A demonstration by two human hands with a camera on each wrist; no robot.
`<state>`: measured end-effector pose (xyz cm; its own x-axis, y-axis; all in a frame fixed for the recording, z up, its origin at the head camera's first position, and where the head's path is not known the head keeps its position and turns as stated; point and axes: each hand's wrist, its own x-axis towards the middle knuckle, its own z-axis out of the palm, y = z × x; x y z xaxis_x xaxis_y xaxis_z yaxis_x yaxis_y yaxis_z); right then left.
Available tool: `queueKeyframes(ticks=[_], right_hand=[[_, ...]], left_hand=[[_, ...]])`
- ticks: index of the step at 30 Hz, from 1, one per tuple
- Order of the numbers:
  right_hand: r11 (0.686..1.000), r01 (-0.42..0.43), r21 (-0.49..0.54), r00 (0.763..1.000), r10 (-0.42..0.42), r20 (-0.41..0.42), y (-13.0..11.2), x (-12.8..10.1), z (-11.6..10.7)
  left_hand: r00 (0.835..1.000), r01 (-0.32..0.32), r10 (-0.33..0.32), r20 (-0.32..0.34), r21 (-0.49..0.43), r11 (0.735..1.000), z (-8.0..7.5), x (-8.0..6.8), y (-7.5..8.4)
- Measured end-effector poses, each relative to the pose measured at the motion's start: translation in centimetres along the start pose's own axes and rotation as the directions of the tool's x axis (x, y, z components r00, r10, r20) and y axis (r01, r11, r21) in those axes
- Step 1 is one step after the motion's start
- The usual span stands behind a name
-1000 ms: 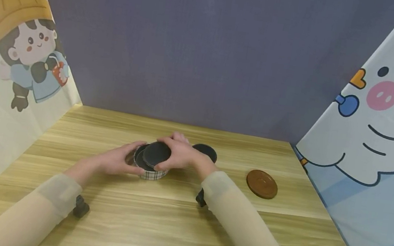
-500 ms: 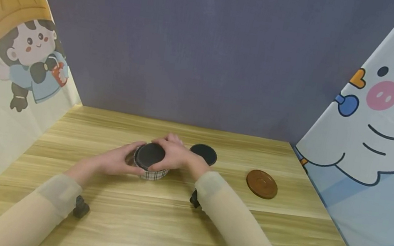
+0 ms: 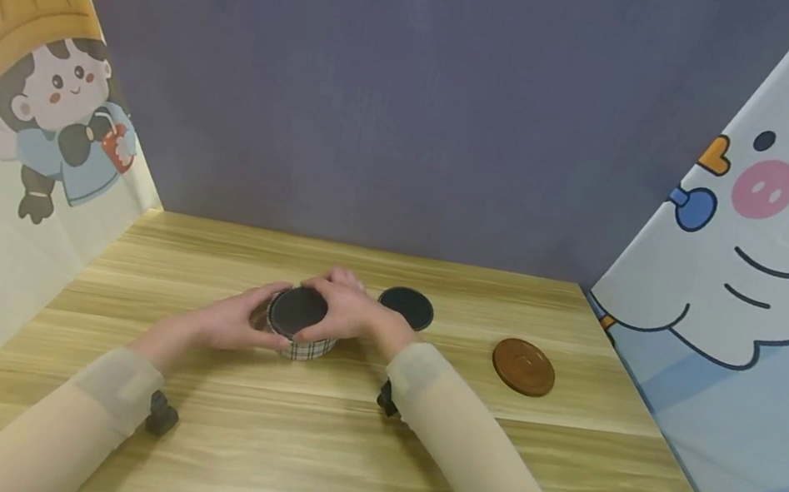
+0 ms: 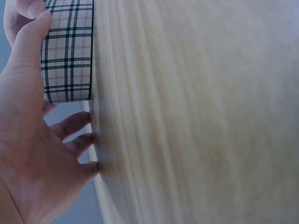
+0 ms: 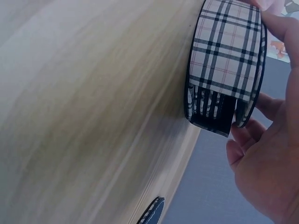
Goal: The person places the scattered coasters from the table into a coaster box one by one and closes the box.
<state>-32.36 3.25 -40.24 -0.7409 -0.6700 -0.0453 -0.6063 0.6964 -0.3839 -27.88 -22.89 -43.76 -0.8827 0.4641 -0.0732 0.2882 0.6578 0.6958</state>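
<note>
Closest, on the wooden table [image 3: 335, 456], the left hand [image 3: 224, 325] grips a round holder [image 3: 308, 350] between thumb and finger. The holder's wall is cream plaid, crossed by black bands and thin red lines, with black edging; through a notch show plaid-edged discs stacked inside. Over its mouth lies a plain black disc [image 3: 297, 314], pinched at the rim by the right hand [image 3: 347, 312]. Well to the right sits a glossy brown disc [image 3: 524, 367]; farther back, beyond the right hand, lies another dark disc [image 3: 406, 307].

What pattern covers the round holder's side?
The holder: white-and-black plaid with thin red lines, clearest in the right wrist view.
</note>
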Motion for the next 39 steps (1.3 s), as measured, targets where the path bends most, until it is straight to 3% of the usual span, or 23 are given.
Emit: queueKeyframes(ticks=[17, 32, 39], right_hand=[[1.000, 0.018, 0.023, 1.000, -0.019, 0.010, 0.5, -0.4, 0.0], [0.995, -0.066, 0.072, 0.997, 0.064, 0.036, 3.0, -3.3, -1.7], [0.999, -0.036, 0.040, 0.999, 0.035, 0.025, 5.1, -5.2, -2.3]], left_hand=[[1.000, -0.013, 0.013, 0.007, -0.044, 0.999, 0.1, -0.1, 0.2], [1.000, 0.000, 0.000, 0.003, -0.052, 0.999, 0.1, -0.2, 0.1], [1.000, 0.001, -0.002, -0.025, -0.008, 1.000, 0.1, -0.2, 0.2]])
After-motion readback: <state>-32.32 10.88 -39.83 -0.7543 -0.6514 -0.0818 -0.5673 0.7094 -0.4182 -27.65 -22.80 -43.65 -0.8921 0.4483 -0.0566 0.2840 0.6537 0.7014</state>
